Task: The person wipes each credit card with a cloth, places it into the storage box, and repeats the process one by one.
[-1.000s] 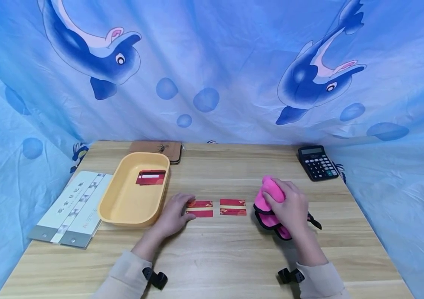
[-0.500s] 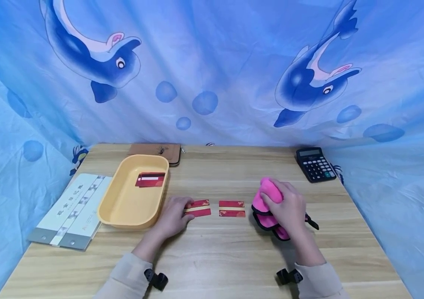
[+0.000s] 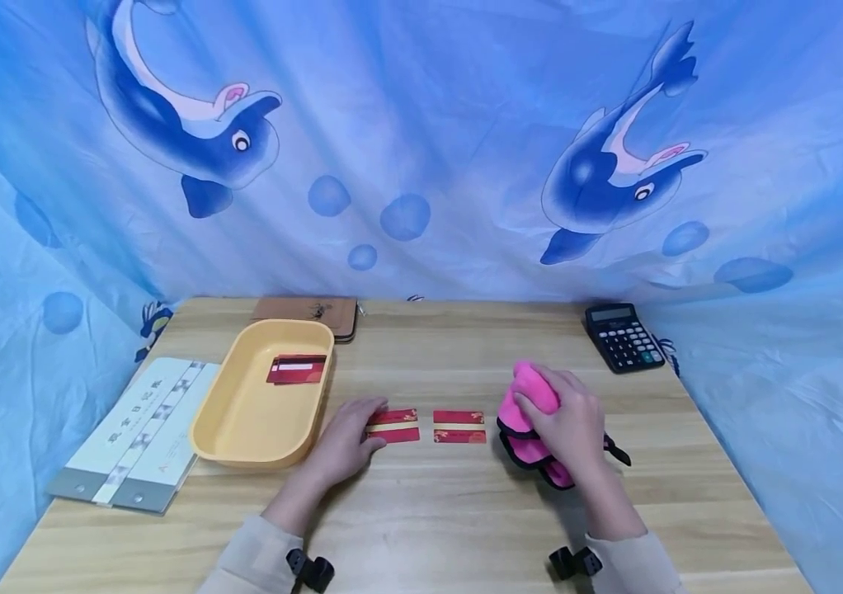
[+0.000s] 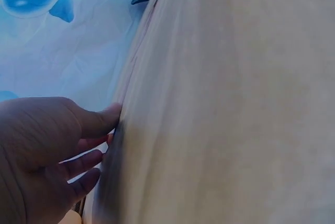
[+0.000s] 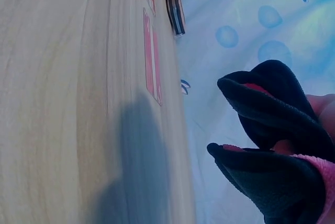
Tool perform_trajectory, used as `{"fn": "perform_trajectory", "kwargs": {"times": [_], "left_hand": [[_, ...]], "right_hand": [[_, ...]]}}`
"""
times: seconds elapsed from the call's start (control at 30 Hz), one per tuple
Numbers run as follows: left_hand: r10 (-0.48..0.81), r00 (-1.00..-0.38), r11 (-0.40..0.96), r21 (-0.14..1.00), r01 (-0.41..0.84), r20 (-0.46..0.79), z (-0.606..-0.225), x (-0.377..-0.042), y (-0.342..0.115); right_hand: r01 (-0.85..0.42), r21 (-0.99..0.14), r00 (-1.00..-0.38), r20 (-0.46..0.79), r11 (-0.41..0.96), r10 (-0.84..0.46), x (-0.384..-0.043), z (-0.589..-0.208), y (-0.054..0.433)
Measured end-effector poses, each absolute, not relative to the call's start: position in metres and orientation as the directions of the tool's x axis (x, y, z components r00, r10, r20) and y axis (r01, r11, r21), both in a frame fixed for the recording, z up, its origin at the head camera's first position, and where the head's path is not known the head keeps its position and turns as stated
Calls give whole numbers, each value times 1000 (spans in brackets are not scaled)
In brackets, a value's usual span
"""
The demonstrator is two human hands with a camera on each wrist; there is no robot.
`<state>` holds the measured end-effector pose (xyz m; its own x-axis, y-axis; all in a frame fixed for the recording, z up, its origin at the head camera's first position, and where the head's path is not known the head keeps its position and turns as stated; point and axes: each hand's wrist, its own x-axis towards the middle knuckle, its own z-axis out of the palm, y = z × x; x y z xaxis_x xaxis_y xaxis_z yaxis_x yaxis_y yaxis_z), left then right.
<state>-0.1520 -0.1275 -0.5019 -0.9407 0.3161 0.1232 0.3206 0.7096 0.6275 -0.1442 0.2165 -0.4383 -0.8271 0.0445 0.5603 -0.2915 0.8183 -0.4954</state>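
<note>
In the head view my left hand (image 3: 349, 441) pinches the left end of a red card (image 3: 394, 426) with a gold stripe, which lies on the table. Its thumb and curled fingers also show in the left wrist view, down by the tabletop. A similar red card (image 3: 459, 427) lies just to the right, untouched. My right hand (image 3: 573, 421) grips a bunched pink cloth (image 3: 529, 404) with black edging, its lower folds close over the table. Dark folds of this cloth hang apart in the right wrist view, and a black strap (image 3: 618, 451) pokes out behind the hand.
A yellow plastic tray (image 3: 239, 452) on the left contains a few red cards (image 3: 297, 370). Beside it lies a pale account book (image 3: 135, 429). A brown zip wallet (image 3: 343, 318) is behind the tray, and a black calculator (image 3: 624, 338) sits at the back right.
The card under my left hand has tilted slightly, then straightened, shifting a little. My right hand keeps its hold on the pink cloth. The head view has tipped slightly upward.
</note>
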Motion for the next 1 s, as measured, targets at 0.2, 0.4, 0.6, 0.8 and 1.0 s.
{"fn": "perform_trajectory", "kwargs": {"times": [0.2,0.4,0.6,0.8,1.0], "left_hand": [[317,-944,723,620,306,96,-505,-153,-126],[330,-939,725,611,317,95,-504,-153,-123],[362,-928,660,678,322,87,-503,-154,-117],[297,-944,544,787,289,141,-503,-151,-114],[120,-987,276,951,137,107,-495,-156,-111]], "right_hand": [[-304,-490,-818,574,817,40,-143,-441,216],[-326,-488,-809,588,809,29,-147,-443,215],[-343,-500,-809,587,796,20,-149,-443,215],[-364,-507,-805,593,781,10,-149,-442,213],[-390,-510,-796,605,767,-3,-151,-442,213]]}}
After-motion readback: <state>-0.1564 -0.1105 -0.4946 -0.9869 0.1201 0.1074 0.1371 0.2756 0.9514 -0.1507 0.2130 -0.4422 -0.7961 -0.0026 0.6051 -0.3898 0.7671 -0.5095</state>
